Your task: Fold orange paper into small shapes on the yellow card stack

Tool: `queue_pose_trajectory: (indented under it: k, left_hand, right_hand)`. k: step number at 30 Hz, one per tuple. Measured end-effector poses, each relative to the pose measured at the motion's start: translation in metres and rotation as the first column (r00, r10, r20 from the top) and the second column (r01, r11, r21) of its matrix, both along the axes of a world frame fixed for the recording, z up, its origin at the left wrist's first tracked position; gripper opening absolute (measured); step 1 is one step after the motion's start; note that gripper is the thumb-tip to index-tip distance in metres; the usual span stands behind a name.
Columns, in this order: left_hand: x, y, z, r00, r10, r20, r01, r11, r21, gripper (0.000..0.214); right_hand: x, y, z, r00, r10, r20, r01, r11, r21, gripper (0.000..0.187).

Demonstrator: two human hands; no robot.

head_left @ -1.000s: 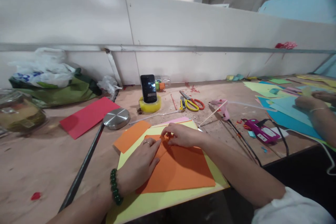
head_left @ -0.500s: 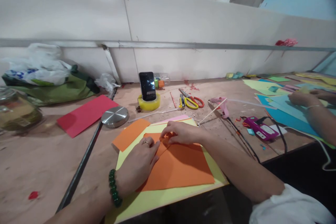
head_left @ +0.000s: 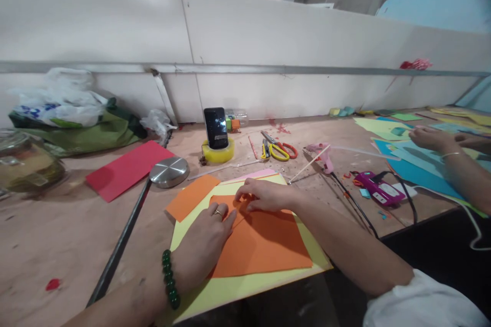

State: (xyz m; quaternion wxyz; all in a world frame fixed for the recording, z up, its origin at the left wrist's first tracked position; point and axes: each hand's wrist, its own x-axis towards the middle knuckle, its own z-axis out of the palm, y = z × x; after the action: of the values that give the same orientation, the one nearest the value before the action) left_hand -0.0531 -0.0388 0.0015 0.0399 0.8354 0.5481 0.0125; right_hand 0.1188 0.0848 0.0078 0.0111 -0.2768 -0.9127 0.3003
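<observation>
Left hand, fingers together, lies on the large orange sheet's nine o'clock; right hand curls at twelve (pinching? can't tell)

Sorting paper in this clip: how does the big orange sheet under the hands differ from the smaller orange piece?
The big orange sheet covers more area than the smaller orange piece. The left hand rests on the sheet; no hand touches the piece. Both are orange and overlie yellow paper.

Green bracelet (beaded), white sleeve
</observation>
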Motion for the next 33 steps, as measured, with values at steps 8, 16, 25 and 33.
queue_pose_trajectory:
  k: [8,16,25,33]
  left_hand:
    - [-0.004,-0.016,0.002,0.999,-0.047,0.018,0.048,0.997,-0.062,0.029]
    - [-0.017,-0.028,-0.006,0.97,0.05,0.237,-0.019,0.991,-0.131,0.047]
    - [-0.012,-0.027,0.007,0.98,0.045,0.196,-0.005,0.98,-0.201,0.044]
    - [-0.016,-0.028,-0.006,0.955,0.002,0.298,0.022,0.997,-0.078,0.031]
  right_hand:
    - [-0.001,0.0,0.0,0.999,-0.048,0.002,0.048,0.998,-0.027,0.032]
    - [0.0,0.001,0.003,0.997,-0.078,-0.004,0.077,0.995,-0.065,0.027]
    - [-0.039,-0.012,0.024,0.902,-0.228,0.366,0.152,0.962,0.225,0.061]
    - [-0.055,-0.01,0.032,0.851,-0.22,0.477,0.124,0.967,0.223,0.064]
